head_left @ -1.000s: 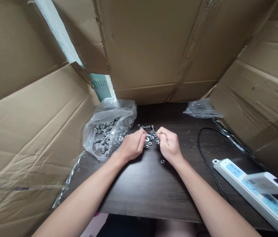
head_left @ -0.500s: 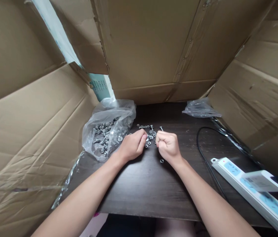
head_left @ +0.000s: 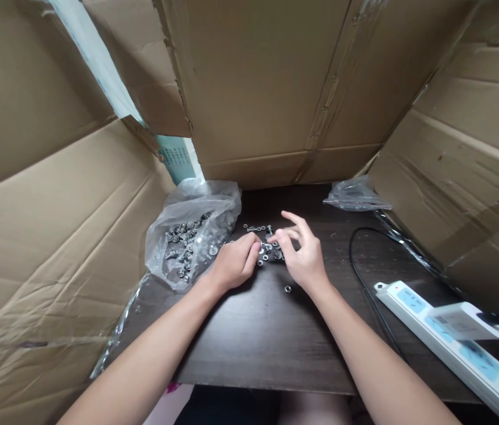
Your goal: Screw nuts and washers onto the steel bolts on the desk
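Note:
My left hand (head_left: 237, 260) is closed beside the pile of hardware, its thumb pressed against the curled fingers. Whatever it grips is hidden, though small metal shows near its fingertips. Across from it, my right hand (head_left: 305, 254) has its fingers apart, the index stretched up and the thumb close to another finger over the pile. I make out nothing held in it. Loose bolts, nuts and washers (head_left: 268, 248) lie between and behind the hands. A single nut (head_left: 288, 289) sits nearer me on the dark table (head_left: 258, 336).
A clear plastic bag (head_left: 154, 254) full of bolts lies open at left. Another clear bag (head_left: 355, 195) rests at the back right. A white power strip (head_left: 435, 330) with a plugged-in adapter and a black cable (head_left: 352, 254) occupy the right. Cardboard walls (head_left: 258, 88) enclose the table.
My right hand has gone from a fist to spread fingers, with the index raised. My left hand keeps its closed grip. The view has shifted slightly.

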